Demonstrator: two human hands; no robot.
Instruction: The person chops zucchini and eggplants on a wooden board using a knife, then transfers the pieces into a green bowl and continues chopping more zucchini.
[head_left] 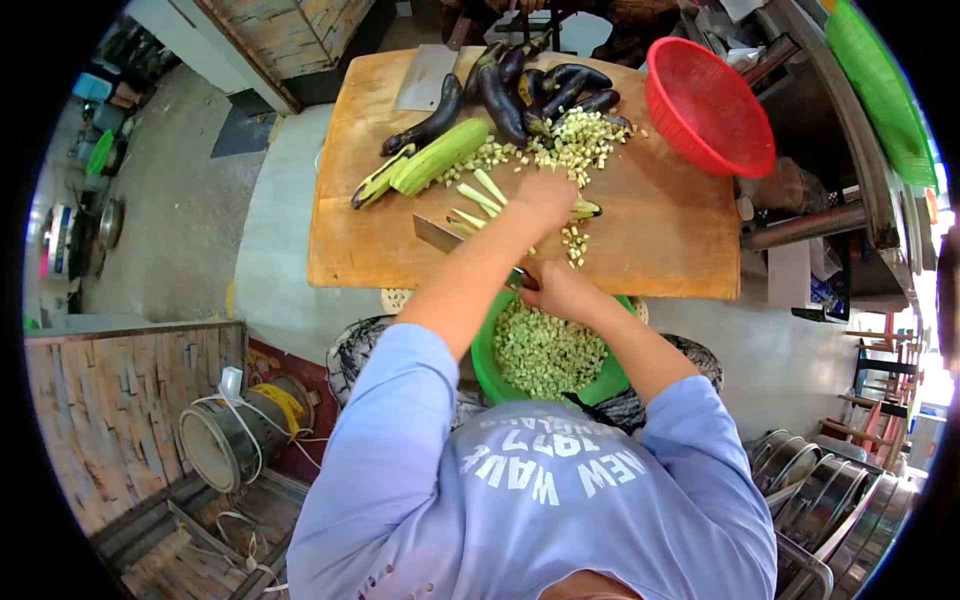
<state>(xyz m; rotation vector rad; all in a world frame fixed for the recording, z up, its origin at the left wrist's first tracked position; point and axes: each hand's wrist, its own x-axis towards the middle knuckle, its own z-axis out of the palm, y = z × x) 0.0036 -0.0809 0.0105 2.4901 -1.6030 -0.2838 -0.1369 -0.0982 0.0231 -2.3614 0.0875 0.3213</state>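
My left hand (548, 200) is closed over pale peeled eggplant strips (482, 190) on the wooden board (660, 240); its fingertips are mostly hidden. Closer to my body, my right hand (556, 290) grips the dark handle of a knife (436, 236), whose blade points left and passes beneath my left forearm. Diced eggplant (580, 142) is heaped just beyond my left hand, with a few cubes near its right side. Peeled pale-green eggplants (442, 157) lie to the left of the heap. Below the board's front edge, a green basin (484, 355) holds many eggplant cubes (550, 350).
Whole dark eggplants (500, 105) lie along the board's far side, beside a cleaver (428, 80). A red plastic basket (708, 105) overhangs the right far corner. A shelf (850, 130) stands at right, and a metal drum (222, 440) at lower left.
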